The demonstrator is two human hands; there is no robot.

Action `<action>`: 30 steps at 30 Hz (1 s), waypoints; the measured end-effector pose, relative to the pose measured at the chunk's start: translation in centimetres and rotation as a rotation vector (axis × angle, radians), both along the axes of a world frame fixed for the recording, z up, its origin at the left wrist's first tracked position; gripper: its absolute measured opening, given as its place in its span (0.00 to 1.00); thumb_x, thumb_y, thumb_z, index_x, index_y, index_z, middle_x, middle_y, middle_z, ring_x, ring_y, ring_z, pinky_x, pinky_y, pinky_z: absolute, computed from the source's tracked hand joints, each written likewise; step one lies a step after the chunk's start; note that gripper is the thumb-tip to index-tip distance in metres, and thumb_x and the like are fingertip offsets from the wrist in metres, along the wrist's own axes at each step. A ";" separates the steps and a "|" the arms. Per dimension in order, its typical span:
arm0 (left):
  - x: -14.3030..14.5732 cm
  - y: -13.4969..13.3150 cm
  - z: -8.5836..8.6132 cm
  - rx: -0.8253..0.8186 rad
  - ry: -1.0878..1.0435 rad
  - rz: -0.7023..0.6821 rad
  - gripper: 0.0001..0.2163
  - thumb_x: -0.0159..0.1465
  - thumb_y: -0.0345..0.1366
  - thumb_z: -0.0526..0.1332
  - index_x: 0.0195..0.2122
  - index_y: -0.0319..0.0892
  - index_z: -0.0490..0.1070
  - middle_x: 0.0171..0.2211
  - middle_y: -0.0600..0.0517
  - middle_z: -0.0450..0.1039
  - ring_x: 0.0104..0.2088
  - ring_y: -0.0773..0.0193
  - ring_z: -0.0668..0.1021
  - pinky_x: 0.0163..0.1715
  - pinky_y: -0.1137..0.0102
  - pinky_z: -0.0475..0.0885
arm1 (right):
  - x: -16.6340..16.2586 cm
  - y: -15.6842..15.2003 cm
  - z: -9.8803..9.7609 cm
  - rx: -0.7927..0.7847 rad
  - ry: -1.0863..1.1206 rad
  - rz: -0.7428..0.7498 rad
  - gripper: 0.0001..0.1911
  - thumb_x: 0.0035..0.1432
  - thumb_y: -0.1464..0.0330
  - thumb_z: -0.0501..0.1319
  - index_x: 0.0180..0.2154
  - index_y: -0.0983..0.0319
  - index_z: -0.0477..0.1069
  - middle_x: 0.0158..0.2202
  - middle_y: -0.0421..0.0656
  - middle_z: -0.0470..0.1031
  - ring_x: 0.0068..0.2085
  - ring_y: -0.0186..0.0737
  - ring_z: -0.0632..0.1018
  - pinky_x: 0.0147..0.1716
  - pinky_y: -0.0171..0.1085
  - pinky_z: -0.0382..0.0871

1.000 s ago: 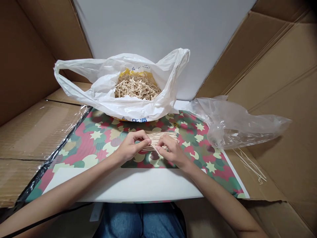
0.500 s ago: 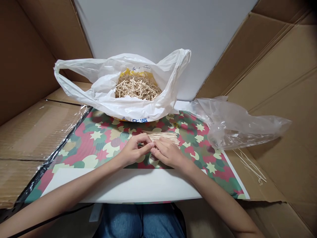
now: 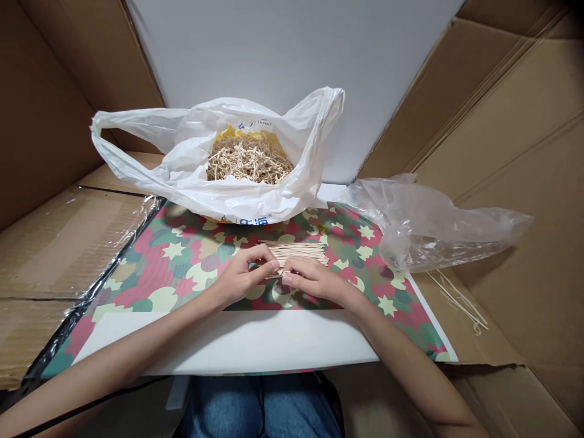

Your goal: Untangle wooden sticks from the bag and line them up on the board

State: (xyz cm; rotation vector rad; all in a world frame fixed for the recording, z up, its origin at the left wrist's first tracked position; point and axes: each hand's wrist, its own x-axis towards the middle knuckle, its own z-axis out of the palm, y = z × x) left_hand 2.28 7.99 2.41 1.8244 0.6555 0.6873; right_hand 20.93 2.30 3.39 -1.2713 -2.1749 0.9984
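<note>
A row of thin pale strands (image 3: 301, 249) lies side by side on the patterned sheet, just beyond my fingers and partly hidden by them. My left hand (image 3: 253, 267) is closed in a pinch at the near left of this row. Close beside it, my right hand (image 3: 308, 277) pinches too, its fingers curled. A small pale bit of strand shows between the two sets of fingertips; its full shape is hidden. Behind the row, a white plastic bag (image 3: 228, 204) stands with its mouth open, holding a heap of knotted pale strands (image 3: 250, 159).
A clear plastic bag (image 3: 438, 231) lies crumpled at the right. Several loose strands (image 3: 458, 301) rest on cardboard near it. A white strip (image 3: 255, 344) borders the camouflage-patterned sheet (image 3: 150, 261) at the front. Cardboard walls (image 3: 515, 140) flank both sides.
My fingertips have moved slightly apart, with the right fingers more curled, so the small bit of strand between them shows. The whole view has shifted a little.
</note>
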 end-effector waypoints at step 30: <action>-0.4 -1.6 0.8 -0.565 -0.289 -0.134 0.15 0.54 0.35 0.60 0.13 0.36 0.62 0.16 0.56 0.56 0.20 0.73 0.59 0.20 0.73 0.51 | -1.6 -0.7 -1.4 0.453 0.313 -0.094 0.17 0.57 0.69 0.50 0.17 0.61 0.51 0.15 0.36 0.53 0.22 0.32 0.58 0.25 0.34 0.53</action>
